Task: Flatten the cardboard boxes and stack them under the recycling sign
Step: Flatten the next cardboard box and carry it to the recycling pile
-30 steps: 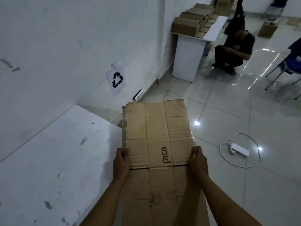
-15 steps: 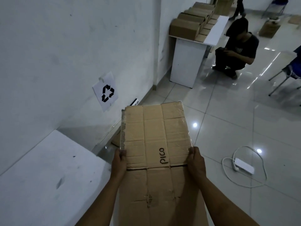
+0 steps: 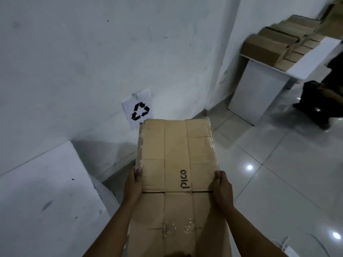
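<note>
The flattened cardboard (image 3: 176,164) is held out in front of the person, flat side up, with the word "PICO" written on it. Its far edge now reaches the lower corner of the recycling sign (image 3: 138,108) and covers a small part of the paper. A second ago the same edge was well short of the sign, which stood to the left of it and farther away. So the person has come closer to the wall (image 3: 74,52) and has turned toward the sign.

The left hand (image 3: 134,182) grips the left edge of the cardboard, thumb on top and the other fingers hidden below. The right hand (image 3: 221,186) grips the right edge in the same way. Both hands keep the same places on the cardboard as before.

To my judgement the flattening of this piece is done, and the step in hand is the carrying. What remains is to lower the cardboard to the floor (image 3: 278,164) below the sign; that spot is hidden behind the cardboard now.

To the left of the sign there is a white tabletop (image 3: 46,201). To the right of the sign, past the wall corner, a white table (image 3: 259,93) carries brown boxes (image 3: 263,47), which look not yet flattened. Farther right, a person in dark clothes (image 3: 323,101) is partly in view.
</note>
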